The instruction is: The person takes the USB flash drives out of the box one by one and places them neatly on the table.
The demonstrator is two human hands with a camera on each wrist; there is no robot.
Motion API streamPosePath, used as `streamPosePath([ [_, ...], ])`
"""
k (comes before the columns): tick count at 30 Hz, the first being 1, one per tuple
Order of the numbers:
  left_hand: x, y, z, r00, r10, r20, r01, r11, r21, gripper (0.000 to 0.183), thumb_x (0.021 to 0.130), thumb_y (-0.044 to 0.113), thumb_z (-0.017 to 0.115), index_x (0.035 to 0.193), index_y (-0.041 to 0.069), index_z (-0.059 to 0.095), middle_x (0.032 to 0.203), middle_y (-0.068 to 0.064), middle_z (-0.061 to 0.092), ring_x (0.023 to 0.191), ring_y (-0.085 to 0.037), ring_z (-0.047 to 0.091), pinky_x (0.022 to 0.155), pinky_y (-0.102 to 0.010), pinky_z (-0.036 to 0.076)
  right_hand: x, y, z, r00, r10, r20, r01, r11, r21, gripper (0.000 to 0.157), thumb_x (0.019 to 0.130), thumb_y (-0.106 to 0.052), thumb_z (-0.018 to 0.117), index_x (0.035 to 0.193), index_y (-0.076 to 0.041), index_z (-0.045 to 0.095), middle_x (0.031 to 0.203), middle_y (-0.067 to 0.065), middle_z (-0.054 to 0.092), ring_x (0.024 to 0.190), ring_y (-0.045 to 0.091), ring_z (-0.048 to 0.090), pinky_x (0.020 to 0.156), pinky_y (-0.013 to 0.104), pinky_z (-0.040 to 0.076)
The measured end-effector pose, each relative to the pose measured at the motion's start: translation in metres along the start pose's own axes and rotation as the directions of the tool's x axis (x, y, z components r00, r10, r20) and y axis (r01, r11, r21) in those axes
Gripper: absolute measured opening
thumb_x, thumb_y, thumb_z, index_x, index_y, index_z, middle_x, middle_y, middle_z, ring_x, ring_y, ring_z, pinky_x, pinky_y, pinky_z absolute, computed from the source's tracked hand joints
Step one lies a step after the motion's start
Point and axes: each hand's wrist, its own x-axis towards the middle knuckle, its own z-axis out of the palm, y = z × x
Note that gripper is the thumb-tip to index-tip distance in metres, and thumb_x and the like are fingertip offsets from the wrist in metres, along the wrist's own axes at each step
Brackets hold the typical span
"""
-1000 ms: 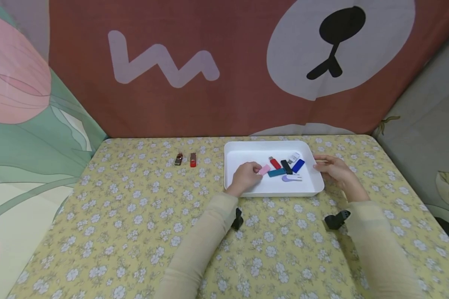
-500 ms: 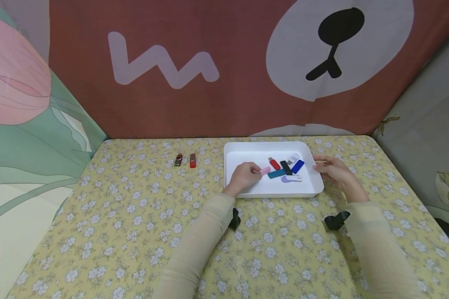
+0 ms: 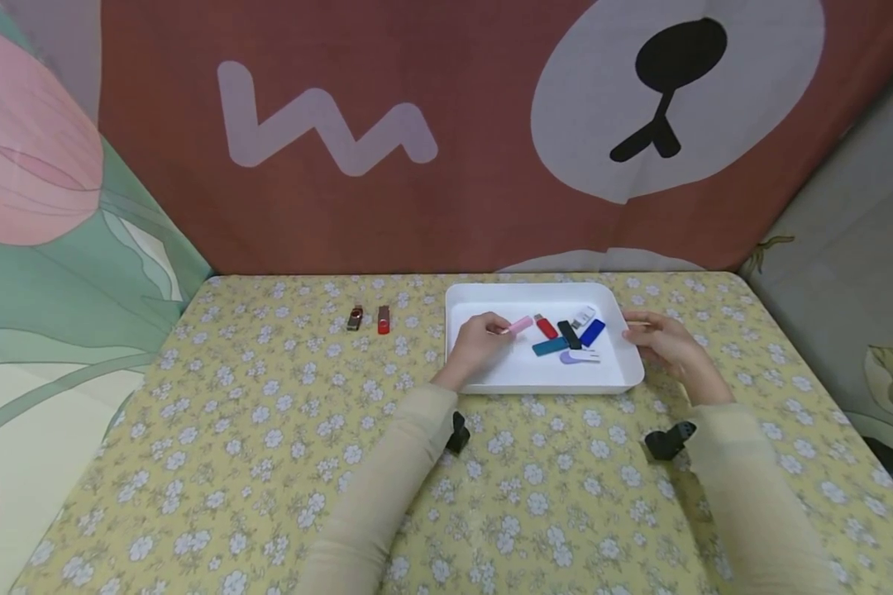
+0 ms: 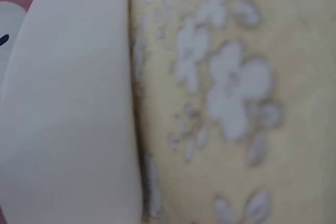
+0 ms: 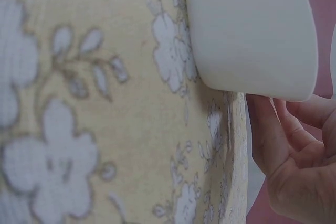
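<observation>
Between its thumb and fingers my left hand (image 3: 481,345) pinches a pink USB stick (image 3: 521,324), over the left half of a white tray (image 3: 484,377). To its right in the tray lie a red USB stick (image 3: 546,327), a teal one (image 3: 550,347), a black one (image 3: 569,334), a blue one (image 3: 592,333), a white one (image 3: 584,316) and a purple-and-white one (image 3: 582,357). Fingertips and thumb of my right hand (image 3: 668,343) touch the tray's right end. The left wrist view shows the tray's outer wall (image 4: 73,108) but no hand.
On the flowered tablecloth (image 3: 268,446), left of the tray, lie a dark swivel USB stick (image 3: 355,318) and a red swivel one (image 3: 384,320). Behind the table hangs a reddish-brown cloth (image 3: 484,207). Each wrist carries a small black camera.
My left hand has lifted the pink USB stick off the tray floor and moved it slightly left and away from me. My right hand stays at the tray's end.
</observation>
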Motion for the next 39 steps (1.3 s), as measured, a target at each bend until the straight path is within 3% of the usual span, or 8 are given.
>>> streamPosePath([
  [7, 0.004, 0.001, -0.012, 0.999, 0.018, -0.047, -0.024, 0.99, -0.137, 0.023, 0.092, 0.019, 0.064, 0.11, 0.005, 0.067, 0.105, -0.013, 0.065, 0.087, -0.02, 0.064, 0.072, -0.023, 0.055, -0.001, 0.0, 0.0, 1.0, -0.015, 0.007, 0.015, 1.0, -0.005, 0.065, 0.098, -0.023, 0.052, 0.152, -0.004, 0.02, 0.134, 0.013, 0.043, 0.078, -0.007, 0.059, 0.077, 0.016, 0.054],
  [12, 0.002, 0.002, -0.029, 0.998, 0.006, -0.057, -0.021, 0.962, -0.272, 0.027, 0.093, 0.02, 0.063, 0.115, 0.005, 0.064, 0.107, -0.013, 0.062, 0.096, -0.028, 0.064, 0.087, -0.038, 0.057, -0.001, 0.0, 0.0, 1.0, -0.026, 0.014, 0.027, 1.0, -0.006, 0.066, 0.099, -0.024, 0.052, 0.152, -0.004, 0.019, 0.136, 0.014, 0.043, 0.079, -0.007, 0.06, 0.078, 0.017, 0.055],
  [16, 0.001, 0.005, -0.049, 0.997, -0.004, -0.081, -0.027, 0.928, -0.371, 0.03, 0.094, 0.017, 0.061, 0.12, 0.002, 0.061, 0.11, -0.016, 0.058, 0.111, -0.037, 0.059, 0.096, -0.042, 0.054, -0.001, 0.0, 0.001, 1.0, -0.028, 0.01, 0.028, 1.0, -0.004, 0.065, 0.099, -0.022, 0.051, 0.152, -0.004, 0.019, 0.134, 0.012, 0.043, 0.078, -0.008, 0.06, 0.077, 0.016, 0.055],
  [21, -0.001, 0.004, -0.071, 0.993, -0.044, -0.107, -0.004, 0.912, -0.41, 0.036, 0.094, 0.023, 0.061, 0.124, 0.003, 0.058, 0.114, -0.013, 0.056, 0.119, -0.036, 0.055, 0.101, -0.042, 0.051, 0.0, 0.0, 0.0, 0.999, -0.032, 0.007, 0.032, 0.999, -0.006, 0.064, 0.099, -0.021, 0.051, 0.152, -0.003, 0.02, 0.133, 0.012, 0.044, 0.078, -0.008, 0.059, 0.076, 0.015, 0.054],
  [25, -0.002, -0.002, -0.084, 0.987, -0.077, -0.143, 0.009, 0.905, -0.425, 0.035, 0.094, 0.023, 0.062, 0.123, 0.004, 0.059, 0.115, -0.013, 0.056, 0.115, -0.032, 0.056, 0.101, -0.041, 0.051, -0.002, 0.0, 0.0, 1.0, -0.03, 0.01, 0.03, 1.0, -0.005, 0.064, 0.099, -0.022, 0.052, 0.152, -0.003, 0.02, 0.131, 0.01, 0.045, 0.078, -0.009, 0.059, 0.076, 0.015, 0.054],
  [30, -0.004, -0.011, -0.095, 0.979, -0.099, -0.177, 0.012, 0.899, -0.439, 0.035, 0.093, 0.023, 0.063, 0.122, 0.003, 0.059, 0.12, -0.015, 0.059, 0.112, -0.031, 0.06, 0.1, -0.04, 0.052, -0.002, 0.002, -0.001, 0.999, -0.028, 0.016, 0.028, 1.0, -0.001, 0.064, 0.099, -0.021, 0.052, 0.152, -0.003, 0.02, 0.122, 0.003, 0.047, 0.079, -0.008, 0.059, 0.077, 0.015, 0.054],
  [39, -0.007, -0.022, -0.108, 0.961, -0.133, -0.242, -0.001, 0.875, -0.484, 0.032, 0.094, 0.014, 0.059, 0.122, -0.001, 0.055, 0.118, -0.018, 0.061, 0.117, -0.039, 0.057, 0.098, -0.038, 0.053, -0.002, 0.0, 0.0, 1.0, -0.028, 0.013, 0.029, 1.0, -0.006, 0.064, 0.099, -0.022, 0.051, 0.152, -0.003, 0.02, 0.133, 0.012, 0.044, 0.078, -0.008, 0.059, 0.076, 0.016, 0.055],
])
